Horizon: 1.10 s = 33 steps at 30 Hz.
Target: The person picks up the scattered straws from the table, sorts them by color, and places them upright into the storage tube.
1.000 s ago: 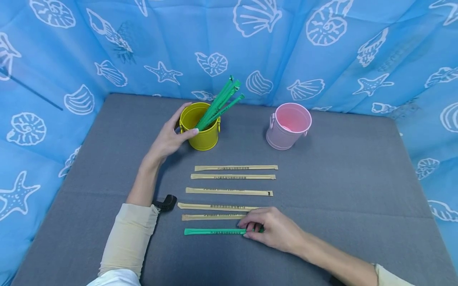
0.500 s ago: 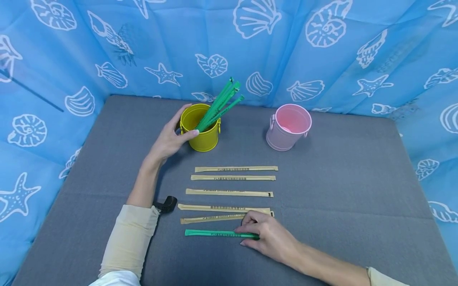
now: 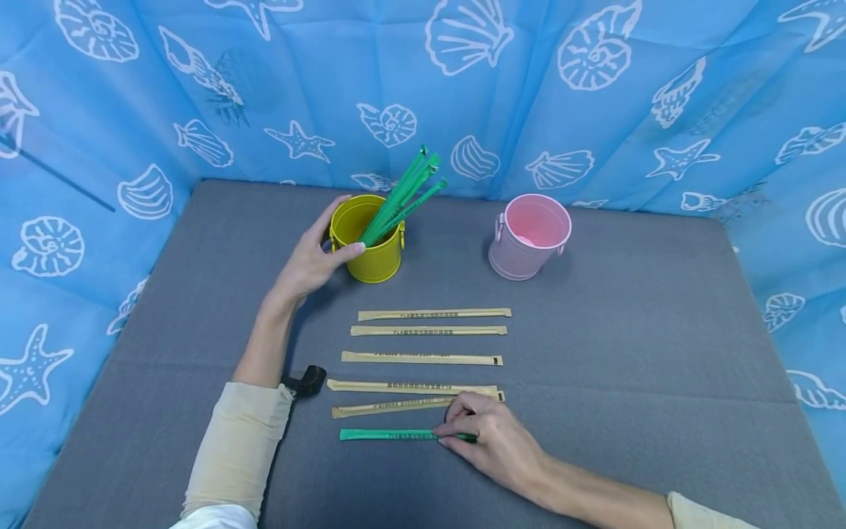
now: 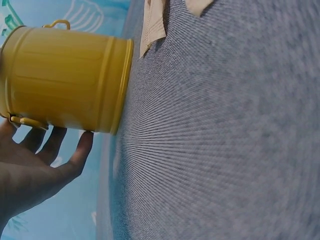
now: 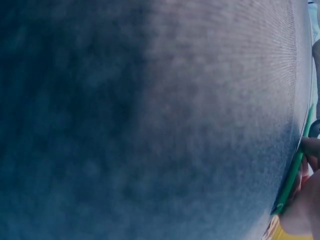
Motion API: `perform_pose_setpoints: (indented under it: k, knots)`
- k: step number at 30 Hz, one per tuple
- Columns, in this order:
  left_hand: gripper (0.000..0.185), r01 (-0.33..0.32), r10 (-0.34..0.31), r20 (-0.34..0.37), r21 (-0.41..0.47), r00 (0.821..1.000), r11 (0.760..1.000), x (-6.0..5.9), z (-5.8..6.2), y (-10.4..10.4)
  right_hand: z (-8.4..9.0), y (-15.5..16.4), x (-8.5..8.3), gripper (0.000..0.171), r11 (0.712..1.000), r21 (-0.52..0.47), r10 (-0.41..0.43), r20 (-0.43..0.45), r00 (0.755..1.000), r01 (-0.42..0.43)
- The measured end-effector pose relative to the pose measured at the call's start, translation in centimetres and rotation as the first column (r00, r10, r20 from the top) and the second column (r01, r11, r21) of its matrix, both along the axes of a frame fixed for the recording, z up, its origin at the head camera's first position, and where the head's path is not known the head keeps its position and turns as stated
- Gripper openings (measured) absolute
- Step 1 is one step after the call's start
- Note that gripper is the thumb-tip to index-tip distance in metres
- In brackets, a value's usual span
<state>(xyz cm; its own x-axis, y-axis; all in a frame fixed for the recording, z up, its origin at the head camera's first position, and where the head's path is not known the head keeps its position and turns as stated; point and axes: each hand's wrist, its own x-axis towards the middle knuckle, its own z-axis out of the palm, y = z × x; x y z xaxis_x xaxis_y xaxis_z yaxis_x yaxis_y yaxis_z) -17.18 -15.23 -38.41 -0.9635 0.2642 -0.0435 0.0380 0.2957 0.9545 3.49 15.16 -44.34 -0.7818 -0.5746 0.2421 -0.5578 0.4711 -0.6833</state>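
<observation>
Pinching the green straw [image 3: 390, 435] near its right end, fingers of the right hand [image 3: 499, 441] are keeping it level beside the tan straws [image 3: 426, 358]; the left hand's [image 3: 309, 258] fingers are curving around the yellow bucket [image 3: 375, 266], probably steadying it. Blue shell-patterned cloth [image 3: 317, 81] is hanging behind the gray counter [image 3: 628, 323].

Bright, even head view; dim, blurred right-wrist view
Soft shadow lies beside the yellow bucket [image 3: 374, 264]; the left-wrist view leaves the left hand [image 4: 32, 177] shaded, while the right-wrist view's worktop [image 5: 210, 95] is out of focus, bluish, darkest at left.
</observation>
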Motion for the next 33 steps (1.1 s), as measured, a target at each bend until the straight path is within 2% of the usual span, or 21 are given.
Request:
perform_pose_setpoints:
  k: [5, 10, 14, 17, 24, 27, 33]
  knots:
    - [0.077, -0.011, 0.011, -0.018, -0.002, 1.0, 1.0, -0.6, -1.5, -0.4, 0.2, -0.1, 0.1, 0.018, 1.0, 0.006, -0.019, -0.022, 1.0, 0.019]
    - [0.077, -0.011, 0.011, -0.041, -0.001, 0.999, 1.0, -0.7, -1.8, -0.5, 0.8, -0.2, 0.1, 0.017, 0.999, -0.034, -0.019, -0.05, 0.999, 0.017]
    - [0.078, -0.013, 0.013, -0.033, -0.009, 0.999, 1.0, -0.7, -1.7, -0.4, 1.7, -0.2, -0.5, 0.017, 0.996, -0.088, 0.003, -0.063, 0.998, -0.008]
    - [0.079, -0.014, 0.014, -0.015, -0.012, 1.0, 1.0, -0.6, -1.3, -0.3, 2.5, 0.0, -1.4, 0.017, 0.994, -0.108, 0.006, -0.066, 0.998, -0.014]
    - [0.078, 0.003, -0.003, 0.004, -0.003, 1.0, 1.0, 0.7, 1.1, 0.2, 5.0, 0.1, -4.1, 0.019, 0.986, -0.154, -0.071, -0.069, 0.995, 0.06]
    - [0.077, 0.005, -0.005, 0.0, -0.002, 1.0, 1.0, 0.9, 1.4, 0.2, 5.9, 0.3, -5.1, 0.018, 0.985, -0.149, -0.097, -0.066, 0.993, 0.086]
    - [0.076, 0.012, -0.012, -0.01, -0.005, 1.0, 1.0, 0.9, 1.6, 0.4, 7.2, 0.8, -6.8, 0.02, 0.991, -0.073, -0.121, -0.103, 0.987, 0.113]
